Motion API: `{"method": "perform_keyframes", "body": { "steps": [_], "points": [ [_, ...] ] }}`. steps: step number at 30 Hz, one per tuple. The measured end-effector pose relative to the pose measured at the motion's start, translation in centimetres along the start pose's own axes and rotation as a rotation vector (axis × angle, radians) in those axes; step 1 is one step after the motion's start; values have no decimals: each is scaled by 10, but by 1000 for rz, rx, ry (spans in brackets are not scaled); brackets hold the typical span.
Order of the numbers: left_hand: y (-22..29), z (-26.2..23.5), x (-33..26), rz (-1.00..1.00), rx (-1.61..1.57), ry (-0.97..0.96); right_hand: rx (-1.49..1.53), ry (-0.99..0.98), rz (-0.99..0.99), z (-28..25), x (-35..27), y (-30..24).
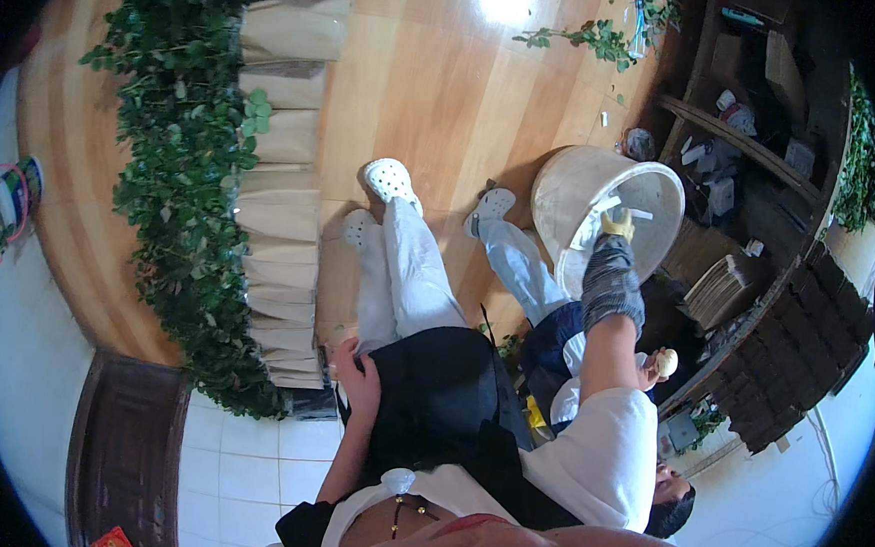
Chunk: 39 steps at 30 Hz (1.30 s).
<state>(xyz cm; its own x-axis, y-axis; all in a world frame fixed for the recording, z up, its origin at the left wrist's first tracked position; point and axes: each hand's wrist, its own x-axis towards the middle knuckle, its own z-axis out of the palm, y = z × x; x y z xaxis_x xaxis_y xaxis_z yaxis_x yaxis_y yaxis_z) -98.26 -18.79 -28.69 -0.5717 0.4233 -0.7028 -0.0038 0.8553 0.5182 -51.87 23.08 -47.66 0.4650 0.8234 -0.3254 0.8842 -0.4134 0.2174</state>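
My left hand (357,375) hangs beside my black apron (431,378), its fingers loosely apart with nothing in them. My right arm stretches out over a white round bin (576,177), a grey striped sleeve cover (612,282) on the forearm. At the bin's mouth is my right hand (618,224) in a pale yellow glove, small and partly indistinct; its fingers look apart. White scraps (641,214) show just beyond the glove, inside the bin. Whether the glove touches them is unclear.
Leafy green stems in brown paper wraps (279,209) form a long row at left. Another person, sitting close at right, holds a round pale object (665,363). Wooden shelves (741,142) with clutter stand beyond the bin. Loose leafy stems (592,42) lie on the floor.
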Motion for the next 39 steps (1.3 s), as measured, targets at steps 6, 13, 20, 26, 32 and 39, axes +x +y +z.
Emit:
{"method": "perform_keyframes", "body": {
  "steps": [6,13,20,26,32,39],
  "points": [
    [159,-70,-28,180,-654,-67,84,-134,-131,-12,-39,-35],
    [346,-227,-128,1212,-1258,240,10,-626,-971,38,-170,-136],
    [327,-255,-271,1472,-1572,361,207,-1124,-1197,-139,-343,-237],
    [282,-235,-380,1297,-1541,1115,-172,-963,-1117,-99,-297,-263],
    [191,-164,-484,1464,-925,1345,-494,-948,-1381,-56,-340,-253],
    [183,-63,-607,1111,-1056,2174,-584,-975,-1934,-51,-514,-186]
  ]
}}
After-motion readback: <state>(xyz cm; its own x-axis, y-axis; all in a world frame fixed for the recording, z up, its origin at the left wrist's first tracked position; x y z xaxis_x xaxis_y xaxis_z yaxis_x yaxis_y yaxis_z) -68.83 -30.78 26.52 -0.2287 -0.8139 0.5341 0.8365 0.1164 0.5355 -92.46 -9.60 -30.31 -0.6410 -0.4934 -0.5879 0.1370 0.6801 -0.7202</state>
